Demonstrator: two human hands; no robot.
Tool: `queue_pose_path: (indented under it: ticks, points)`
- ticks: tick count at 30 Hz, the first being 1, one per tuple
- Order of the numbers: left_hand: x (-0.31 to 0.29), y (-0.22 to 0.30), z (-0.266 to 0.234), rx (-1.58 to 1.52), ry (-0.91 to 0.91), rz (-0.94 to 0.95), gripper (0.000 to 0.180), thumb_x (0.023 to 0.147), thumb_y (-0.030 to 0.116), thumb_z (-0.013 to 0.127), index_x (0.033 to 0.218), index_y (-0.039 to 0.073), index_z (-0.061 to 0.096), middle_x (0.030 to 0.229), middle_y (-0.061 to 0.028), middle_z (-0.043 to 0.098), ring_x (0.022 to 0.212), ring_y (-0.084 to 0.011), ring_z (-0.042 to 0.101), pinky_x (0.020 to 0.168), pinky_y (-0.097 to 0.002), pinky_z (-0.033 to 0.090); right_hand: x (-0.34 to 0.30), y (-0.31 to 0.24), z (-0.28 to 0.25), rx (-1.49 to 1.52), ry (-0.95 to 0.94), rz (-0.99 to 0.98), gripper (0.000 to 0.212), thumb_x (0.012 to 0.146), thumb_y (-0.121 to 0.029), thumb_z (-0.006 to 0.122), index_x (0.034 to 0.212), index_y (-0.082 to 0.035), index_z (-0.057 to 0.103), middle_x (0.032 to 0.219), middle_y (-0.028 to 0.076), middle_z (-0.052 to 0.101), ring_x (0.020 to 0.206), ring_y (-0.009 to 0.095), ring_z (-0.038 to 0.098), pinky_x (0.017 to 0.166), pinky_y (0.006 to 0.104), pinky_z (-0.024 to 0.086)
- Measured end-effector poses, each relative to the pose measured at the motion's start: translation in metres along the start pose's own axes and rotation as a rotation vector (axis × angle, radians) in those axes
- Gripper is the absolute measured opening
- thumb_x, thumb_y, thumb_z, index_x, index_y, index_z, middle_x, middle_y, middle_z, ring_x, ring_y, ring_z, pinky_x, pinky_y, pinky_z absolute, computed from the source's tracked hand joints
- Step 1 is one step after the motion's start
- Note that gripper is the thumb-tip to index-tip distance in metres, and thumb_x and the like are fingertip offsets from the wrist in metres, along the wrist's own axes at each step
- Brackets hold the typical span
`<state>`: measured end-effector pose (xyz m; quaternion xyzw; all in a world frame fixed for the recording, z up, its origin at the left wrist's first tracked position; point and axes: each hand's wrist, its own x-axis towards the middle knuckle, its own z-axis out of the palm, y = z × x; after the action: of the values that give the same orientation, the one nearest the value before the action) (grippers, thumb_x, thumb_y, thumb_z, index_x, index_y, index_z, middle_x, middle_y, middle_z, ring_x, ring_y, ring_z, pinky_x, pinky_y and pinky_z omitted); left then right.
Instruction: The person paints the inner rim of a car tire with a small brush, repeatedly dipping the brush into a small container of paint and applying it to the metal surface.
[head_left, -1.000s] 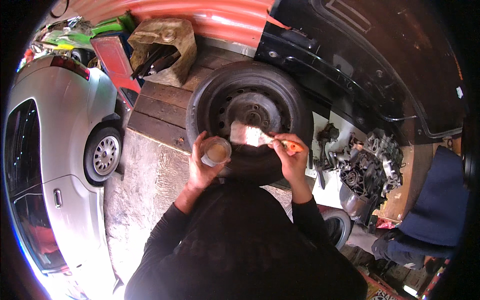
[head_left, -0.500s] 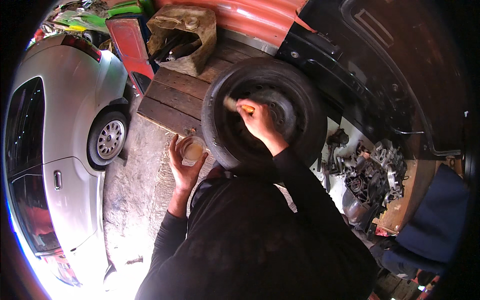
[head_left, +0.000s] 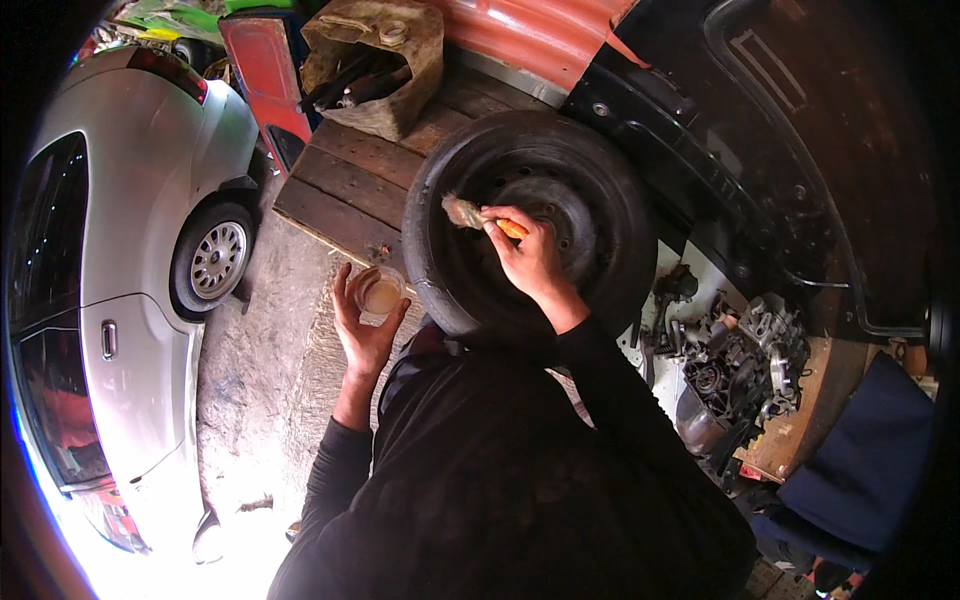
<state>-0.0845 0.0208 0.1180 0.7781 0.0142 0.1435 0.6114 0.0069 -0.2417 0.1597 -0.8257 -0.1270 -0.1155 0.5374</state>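
Observation:
My right hand (head_left: 532,255) is closed around the orange handle of a paintbrush (head_left: 465,212). The brush's pale bristles point left, over the left part of a black tyre on a dark steel wheel (head_left: 437,270). Whether the bristles touch the rubber I cannot tell. To the left of the tyre, my left hand (head_left: 362,335) grips a small clear plastic cup (head_left: 382,294) between thumb and fingers. A pale, cloudy liquid shows inside the cup. The tyre lies flat, its wheel face up, right in front of my body.
Wooden planks (head_left: 350,200) lie beneath the tyre, with a cut-open brown container (head_left: 415,100) of tools behind. A silver car (head_left: 140,370) stands left. Greasy engine parts (head_left: 740,365) sit at right, below a big black vehicle panel (head_left: 760,150). Dark blue cloth (head_left: 860,450) is at lower right.
The paintbrush, blurred by motion before, now shows sharply, its bristles slightly left and lower. My right hand has shifted slightly right. The cup stays in my left hand.

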Motion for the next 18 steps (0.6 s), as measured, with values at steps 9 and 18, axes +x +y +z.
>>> queue_pose_path:
  ticks: [9, 18]
  points:
    - [0.006, 0.005, 0.025, 0.019, -0.085, 0.019, 0.099, 0.075, 0.007, 0.092, 0.154, 0.002, 0.034, 0.134, -0.0178, 0.066, 0.124, -0.0275, 0.066, 0.107, -0.0395, 0.052, -0.019, -0.035, -0.008, 0.531, 0.131, 0.192, 0.015, 0.104, -0.01, 0.063, 0.107, 0.004, 0.068, 0.104, 0.012, 0.076, 0.098, 0.018, 0.073, 0.081, 0.0293, 0.059]
    - [0.014, 0.027, 0.048, 0.144, -0.18, 0.152, 0.098, 0.073, 0.009, 0.094, 0.152, 0.001, 0.037, 0.132, -0.0191, 0.067, 0.123, -0.0278, 0.067, 0.105, -0.04, 0.053, -0.037, -0.061, -0.031, 0.221, -0.087, 0.033, 0.01, 0.098, -0.004, 0.067, 0.104, 0.004, 0.069, 0.1, 0.015, 0.078, 0.093, 0.02, 0.076, 0.079, 0.03, 0.058]
